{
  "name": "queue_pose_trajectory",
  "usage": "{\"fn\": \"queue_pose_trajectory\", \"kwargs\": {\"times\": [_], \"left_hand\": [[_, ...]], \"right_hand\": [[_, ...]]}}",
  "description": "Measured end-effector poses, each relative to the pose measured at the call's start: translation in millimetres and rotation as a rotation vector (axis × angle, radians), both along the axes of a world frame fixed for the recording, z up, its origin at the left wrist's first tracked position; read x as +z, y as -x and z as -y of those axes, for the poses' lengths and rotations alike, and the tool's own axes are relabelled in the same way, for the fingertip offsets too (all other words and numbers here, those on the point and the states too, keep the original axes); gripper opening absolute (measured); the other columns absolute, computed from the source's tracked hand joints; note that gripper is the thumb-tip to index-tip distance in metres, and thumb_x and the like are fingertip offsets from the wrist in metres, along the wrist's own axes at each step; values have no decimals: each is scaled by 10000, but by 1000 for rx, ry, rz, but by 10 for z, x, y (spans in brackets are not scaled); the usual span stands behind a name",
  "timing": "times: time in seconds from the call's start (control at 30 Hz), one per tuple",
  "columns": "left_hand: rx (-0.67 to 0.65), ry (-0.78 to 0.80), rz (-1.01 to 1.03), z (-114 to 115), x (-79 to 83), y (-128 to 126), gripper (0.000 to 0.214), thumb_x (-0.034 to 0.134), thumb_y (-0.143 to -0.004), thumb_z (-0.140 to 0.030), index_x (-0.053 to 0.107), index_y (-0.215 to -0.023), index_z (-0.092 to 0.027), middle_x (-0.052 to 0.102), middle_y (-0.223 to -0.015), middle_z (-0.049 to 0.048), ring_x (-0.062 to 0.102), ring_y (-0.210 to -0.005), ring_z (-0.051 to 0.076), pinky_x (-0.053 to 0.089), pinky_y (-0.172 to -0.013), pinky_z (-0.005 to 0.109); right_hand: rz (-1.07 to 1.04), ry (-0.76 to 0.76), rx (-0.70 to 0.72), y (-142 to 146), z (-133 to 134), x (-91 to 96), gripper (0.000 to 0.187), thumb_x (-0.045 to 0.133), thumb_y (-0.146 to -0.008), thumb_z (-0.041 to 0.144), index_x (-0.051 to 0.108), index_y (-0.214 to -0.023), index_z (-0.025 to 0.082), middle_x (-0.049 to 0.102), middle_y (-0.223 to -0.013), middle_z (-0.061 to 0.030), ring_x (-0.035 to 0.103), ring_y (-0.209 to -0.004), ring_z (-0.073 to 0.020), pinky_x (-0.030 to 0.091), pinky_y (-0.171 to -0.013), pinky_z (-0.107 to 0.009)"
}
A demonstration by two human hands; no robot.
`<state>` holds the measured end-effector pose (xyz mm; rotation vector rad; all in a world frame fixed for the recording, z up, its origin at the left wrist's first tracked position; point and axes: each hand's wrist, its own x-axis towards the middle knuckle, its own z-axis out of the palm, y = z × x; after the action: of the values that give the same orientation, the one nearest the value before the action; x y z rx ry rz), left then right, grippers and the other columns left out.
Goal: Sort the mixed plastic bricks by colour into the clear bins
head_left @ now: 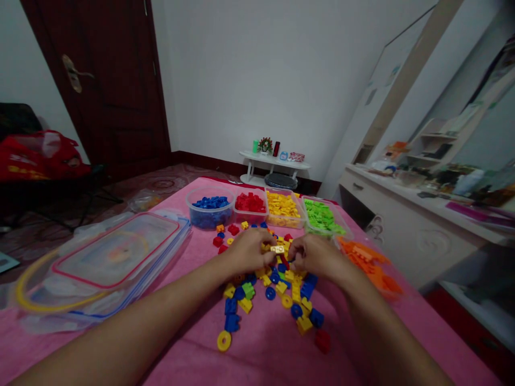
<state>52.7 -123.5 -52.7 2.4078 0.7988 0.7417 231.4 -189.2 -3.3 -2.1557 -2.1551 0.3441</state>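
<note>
Both my hands meet over a pile of loose plastic bricks (273, 292) on the pink tablecloth (265, 348). My left hand (247, 251) is closed, pinching a small yellow brick (277, 249) from the left. My right hand (316, 255) is closed too, its fingertips at the same yellow brick from the right. The loose pieces under the hands are blue, yellow, red and green; a yellow ring (224, 340) lies nearest me.
Behind the pile stand tubs of sorted bricks: blue (210, 210), red (250, 206), yellow (283, 209), green (322, 215), and orange (368, 262) at right. Stacked clear lids (108, 262) lie at left. A white dresser (410, 225) stands right, a dark door (104, 80) at back left.
</note>
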Motion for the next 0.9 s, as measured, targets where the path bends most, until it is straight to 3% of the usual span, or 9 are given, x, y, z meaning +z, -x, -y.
{"fn": "queue_pose_trajectory", "kwargs": {"times": [0.1, 0.2, 0.33, 0.43, 0.53, 0.63, 0.7, 0.8, 0.9], "left_hand": [[80, 539, 381, -88, 57, 16, 196, 539, -721, -265, 599, -855, -136, 650, -759, 58, 614, -682, 158, 474, -627, 262], [54, 1044, 722, -165, 102, 60, 240, 482, -745, -268, 546, -942, -145, 662, -819, 71, 617, -645, 123, 468, -560, 216], [45, 1286, 808, -230, 100, 103, 263, 479, -775, -328, 566, -924, -130, 655, -819, 83, 591, -601, 102, 440, -483, 179], [89, 1256, 765, -233, 66, 88, 259, 521, -780, -359, 591, -858, -122, 614, -739, 44, 493, -496, 55, 314, -381, 133], [132, 1128, 705, -194, 52, 57, 249, 578, -735, -338, 608, -852, -120, 595, -740, 22, 410, -450, 24, 193, -351, 121], [148, 994, 619, -157, 58, 39, 253, 590, -701, -333, 616, -843, -126, 595, -772, 14, 390, -451, 21, 163, -362, 128], [157, 893, 542, -164, 52, 42, 259, 565, -717, -348, 620, -850, -132, 605, -783, 14, 396, -455, 28, 179, -373, 139], [163, 584, 346, -220, 21, 85, 267, 542, -748, -357, 648, -852, -134, 640, -773, 28, 480, -525, 65, 312, -451, 165], [145, 186, 8, -280, 2, 174, 250, 622, -696, -358, 695, -850, -175, 677, -813, 34, 575, -677, 130, 404, -599, 218]], "right_hand": [[82, 58, 57, 142, 68, -39, 311, 720, -538, 218, 706, -850, 223, 678, -806, -24, 570, -680, -150, 295, -525, -227], [137, 46, 71, 219, 74, -117, 250, 671, -553, 156, 690, -798, 200, 670, -779, -35, 553, -662, -146, 275, -516, -231], [66, 1, 89, 164, -1, -136, 116, 544, -642, 90, 632, -625, 162, 625, -618, -25, 493, -528, -105, 265, -491, -227], [3, -139, 24, 80, -95, -148, 142, 516, -680, 83, 635, -645, 151, 640, -649, -35, 522, -563, -112, 304, -525, -221], [-16, -335, -27, 26, -186, -251, 243, 528, -715, 113, 675, -902, 161, 686, -892, -59, 586, -753, -148, 378, -658, -235], [-11, -336, 40, 19, -234, -387, 429, 571, -731, 167, 610, -1155, 220, 638, -1143, -54, 574, -990, -183, 387, -818, -269], [-4, -277, 52, 27, -240, -427, 420, 581, -741, 202, 613, -1157, 248, 636, -1158, -43, 570, -1023, -192, 389, -828, -277], [-17, -250, -11, 16, -238, -383, 327, 552, -748, 206, 666, -1053, 233, 681, -1041, -39, 606, -902, -180, 409, -749, -265], [-58, -260, -30, -45, -242, -303, 326, 515, -735, 158, 692, -1005, 209, 698, -988, -40, 615, -812, -156, 415, -693, -241]]}}
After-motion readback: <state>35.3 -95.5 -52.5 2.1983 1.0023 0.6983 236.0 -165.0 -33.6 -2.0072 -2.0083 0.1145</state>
